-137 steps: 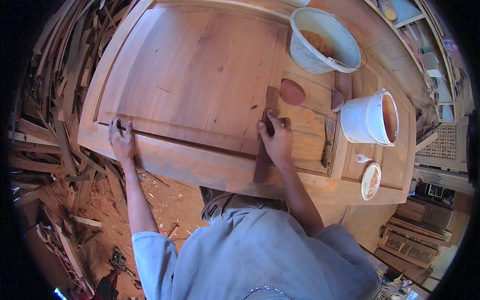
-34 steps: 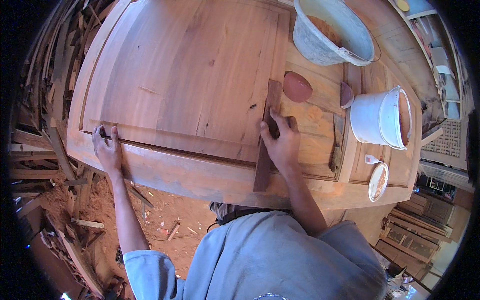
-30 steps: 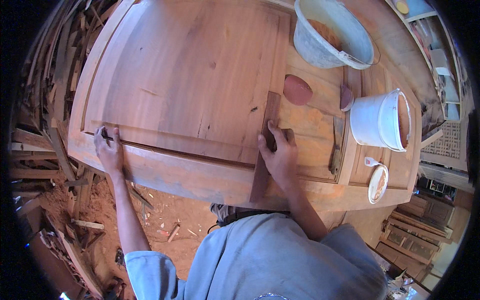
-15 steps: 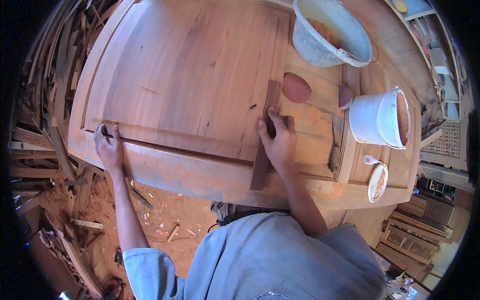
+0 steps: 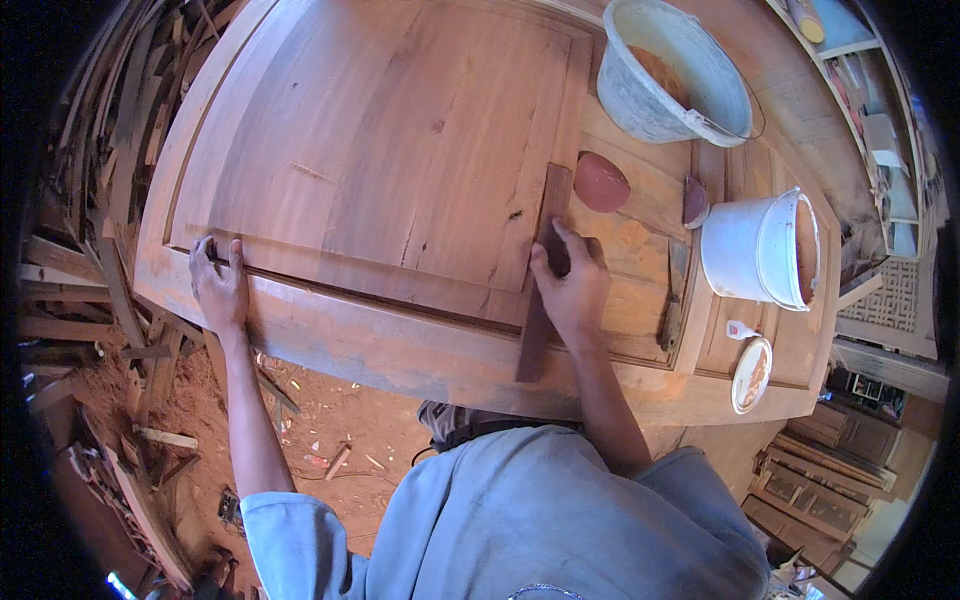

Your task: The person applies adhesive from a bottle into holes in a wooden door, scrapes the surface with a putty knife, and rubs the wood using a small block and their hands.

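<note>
My left hand (image 5: 219, 288) rests at the lower left of a large brown wooden panel (image 5: 380, 150). Its curled fingers and thumb stand apart, touching the wood by the dark groove between panel and frame (image 5: 400, 345). On the right, my right hand (image 5: 574, 290) is closed on a dark, flat wooden strip (image 5: 538, 315). This strip lies across the panel's right edge, reaching down over the frame. Part of it is hidden under my fingers. A reddish, rounded sheet of sandpaper (image 5: 602, 183) lies just beyond my right hand.
Beyond my right hand stand a grey bucket (image 5: 625, 90) with brown material in it and a white bucket (image 5: 735, 250). A small white bottle (image 5: 740, 329) and a round white lid (image 5: 745, 378) lie near the right edge. Scrap wood (image 5: 110, 150) is piled left.
The whole view has shifted slightly. My right hand keeps its hold on the strip, with its fingers slightly farther right; my left hand stays in the same place on the panel edge.
</note>
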Available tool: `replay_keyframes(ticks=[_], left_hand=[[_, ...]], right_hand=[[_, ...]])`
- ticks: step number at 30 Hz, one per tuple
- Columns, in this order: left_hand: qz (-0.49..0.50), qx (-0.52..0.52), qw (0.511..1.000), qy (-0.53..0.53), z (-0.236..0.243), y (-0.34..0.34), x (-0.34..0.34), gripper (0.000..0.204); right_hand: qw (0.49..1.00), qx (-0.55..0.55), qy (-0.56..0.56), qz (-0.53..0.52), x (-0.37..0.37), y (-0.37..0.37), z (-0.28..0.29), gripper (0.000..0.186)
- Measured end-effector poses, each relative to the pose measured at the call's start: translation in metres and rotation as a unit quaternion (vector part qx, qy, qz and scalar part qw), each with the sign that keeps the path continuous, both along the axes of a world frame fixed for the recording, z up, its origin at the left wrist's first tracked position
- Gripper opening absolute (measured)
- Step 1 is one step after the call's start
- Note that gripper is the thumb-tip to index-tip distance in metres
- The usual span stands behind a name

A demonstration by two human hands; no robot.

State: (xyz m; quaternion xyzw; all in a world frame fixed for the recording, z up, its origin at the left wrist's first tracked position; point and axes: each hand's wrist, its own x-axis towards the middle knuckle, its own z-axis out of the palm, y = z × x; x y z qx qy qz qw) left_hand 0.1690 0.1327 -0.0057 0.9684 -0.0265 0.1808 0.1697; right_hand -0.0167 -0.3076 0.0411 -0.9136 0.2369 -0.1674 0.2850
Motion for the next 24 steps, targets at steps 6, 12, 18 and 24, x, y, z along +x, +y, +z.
replay_keyframes(ticks=[6, 12, 18, 24], left_hand=[[0.01, -0.008, 1.0, -0.006, 0.0, -0.002, -0.003, 0.062], [0.015, -0.007, 1.0, 0.009, 0.001, -0.01, -0.005, 0.063], [0.0, -0.05, 0.996, -0.07, 0.001, -0.001, -0.009, 0.057], [-0.291, -0.393, 0.834, 0.257, 0.1, -0.184, -0.13, 0.077]], right_hand=[[0.995, 0.073, -0.058, -0.044, -0.007, -0.033, -0.001, 0.038], [0.946, 0.3, -0.098, -0.072, -0.033, -0.042, 0.025, 0.045], [0.9, 0.416, -0.126, 0.041, -0.035, -0.004, 0.047, 0.052], [0.948, 0.191, -0.246, 0.066, -0.008, 0.021, 0.041, 0.056]])
